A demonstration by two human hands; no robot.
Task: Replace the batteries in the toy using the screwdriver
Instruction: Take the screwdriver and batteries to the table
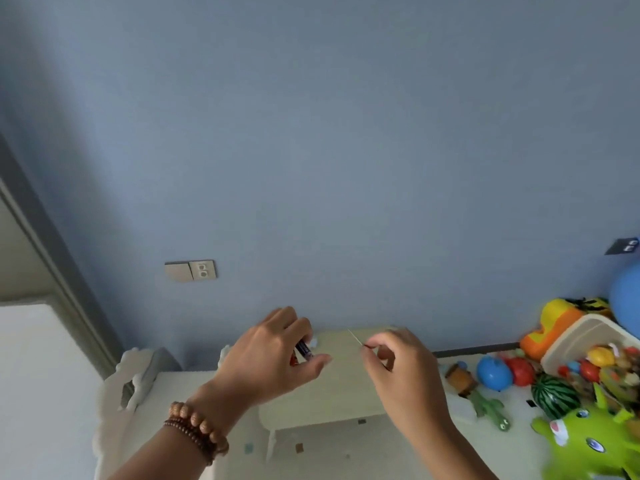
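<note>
While the left hand (273, 358) grips the batteries (304, 351), fingers curled round a dark cell and an orange-red one beside it, the right hand (401, 375) pinches a thin pale sliver (354, 337) between thumb and fingertip. The sliver is too fine to identify, though it is probably wrapping from the cells. Both hands hang above the low beige surface (343, 393), with the batteries over its far edge and clear of it. The step in hand appears to be freeing fresh cells for fitting. Draw the sliver away along the length of the cells, not across them, so the grip on the pair is not levered open. Hold the cells parallel and note the positive end before release. Discard the sliver on the surface so the right hand is free for the screwdriver, which is not in view. Which toy is to be serviced cannot be told: several lie to the right, among them a green toy (581, 441) and a filled bin (568, 344). A dropped cell could roll among them.
</note>
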